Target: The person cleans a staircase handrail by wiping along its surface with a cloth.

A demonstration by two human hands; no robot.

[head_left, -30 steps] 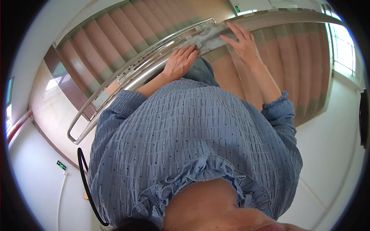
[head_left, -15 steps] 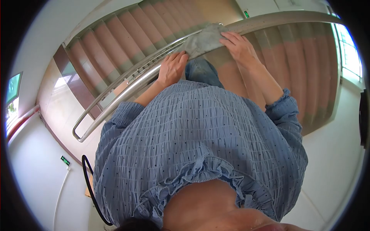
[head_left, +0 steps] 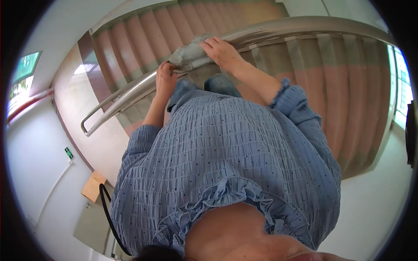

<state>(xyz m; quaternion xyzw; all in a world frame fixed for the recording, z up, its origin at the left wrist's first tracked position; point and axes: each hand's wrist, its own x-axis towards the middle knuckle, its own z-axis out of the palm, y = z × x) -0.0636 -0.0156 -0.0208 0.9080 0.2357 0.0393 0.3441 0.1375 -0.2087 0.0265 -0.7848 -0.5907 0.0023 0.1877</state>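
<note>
A cloth (head_left: 190, 55) is laid over the handrail (head_left: 305, 25), between the fingers of the left hand (head_left: 165, 82) and those of the right hand (head_left: 223, 54), touched by both. Across the handrail, beyond the fingers, far steps (head_left: 143, 39) are seen; near steps (head_left: 322, 87) are set right of the right fingers, on this side. Well left of the left fingers, a window (head_left: 27, 67) is placed.

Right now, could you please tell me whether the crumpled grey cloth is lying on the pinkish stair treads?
No, the grey cloth is draped over the shiny tubular metal handrail, with the right hand resting on it.
</note>
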